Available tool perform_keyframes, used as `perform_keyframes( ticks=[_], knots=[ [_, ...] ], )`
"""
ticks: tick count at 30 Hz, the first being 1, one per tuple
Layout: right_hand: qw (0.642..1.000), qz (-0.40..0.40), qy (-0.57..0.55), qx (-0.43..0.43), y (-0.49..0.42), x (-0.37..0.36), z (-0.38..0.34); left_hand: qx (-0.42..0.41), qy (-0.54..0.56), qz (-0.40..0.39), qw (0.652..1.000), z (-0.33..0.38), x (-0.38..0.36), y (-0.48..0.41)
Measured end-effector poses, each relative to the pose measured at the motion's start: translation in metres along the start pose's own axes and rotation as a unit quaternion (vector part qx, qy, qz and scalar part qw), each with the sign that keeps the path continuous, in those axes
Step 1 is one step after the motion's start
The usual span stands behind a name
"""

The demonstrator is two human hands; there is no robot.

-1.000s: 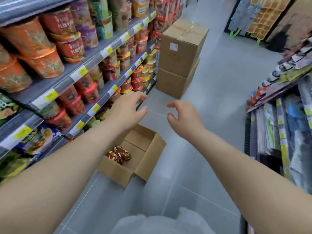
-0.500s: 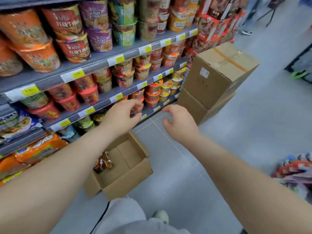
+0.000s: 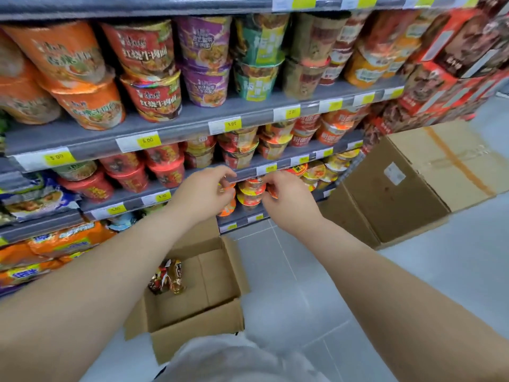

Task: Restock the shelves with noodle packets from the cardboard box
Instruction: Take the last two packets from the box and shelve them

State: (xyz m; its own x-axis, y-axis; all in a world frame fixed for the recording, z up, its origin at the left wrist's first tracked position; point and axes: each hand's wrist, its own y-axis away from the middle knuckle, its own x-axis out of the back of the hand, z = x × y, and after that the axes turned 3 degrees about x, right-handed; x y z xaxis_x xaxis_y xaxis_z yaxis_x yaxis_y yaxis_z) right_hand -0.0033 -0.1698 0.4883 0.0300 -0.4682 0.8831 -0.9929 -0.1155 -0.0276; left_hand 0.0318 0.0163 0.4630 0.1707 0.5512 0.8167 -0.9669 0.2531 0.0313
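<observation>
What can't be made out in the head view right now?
All head view:
1. Grip: whether the left hand or right hand holds anything; both are seen from behind, fingertips lost against the small bowls.
2. Open cardboard box: left part covered by the left forearm, so the count of noodle packets is unknown.
3. Lower price tags: motion blur, unreadable.
4. Top shelf: cut off by the upper edge.

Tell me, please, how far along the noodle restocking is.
The open cardboard box is nearly empty, so most looks shelved. In hand: left hand and right hand are at the cup noodles; whether the fingers grip anything is unclear. Left: the last packets in the box, perhaps the sealed boxes nearby.
</observation>
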Motion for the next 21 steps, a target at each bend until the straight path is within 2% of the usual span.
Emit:
perform_keyframes(
  ticks=[5, 10, 13, 15, 21],
  knots=[
    [0.997, -0.05, -0.018, 0.057, -0.064, -0.01, -0.004, 0.079, -0.001, 0.025, 0.997, -0.026, 0.018, -0.022],
    [0.973, -0.152, -0.028, 0.172, -0.138, -0.051, -0.026, 0.226, 0.0, 0.09, 0.97, -0.069, 0.023, -0.017],
    [0.948, -0.2, -0.025, 0.245, -0.164, -0.076, -0.042, 0.325, 0.009, 0.128, 0.937, -0.081, 0.02, 0.002],
    [0.919, -0.25, -0.024, 0.305, -0.177, -0.095, -0.056, 0.395, 0.019, 0.163, 0.904, -0.085, 0.015, 0.021],
    [0.858, -0.325, -0.009, 0.398, -0.188, -0.145, -0.087, 0.524, 0.06, 0.222, 0.82, -0.088, -0.007, 0.07]
  ],
)
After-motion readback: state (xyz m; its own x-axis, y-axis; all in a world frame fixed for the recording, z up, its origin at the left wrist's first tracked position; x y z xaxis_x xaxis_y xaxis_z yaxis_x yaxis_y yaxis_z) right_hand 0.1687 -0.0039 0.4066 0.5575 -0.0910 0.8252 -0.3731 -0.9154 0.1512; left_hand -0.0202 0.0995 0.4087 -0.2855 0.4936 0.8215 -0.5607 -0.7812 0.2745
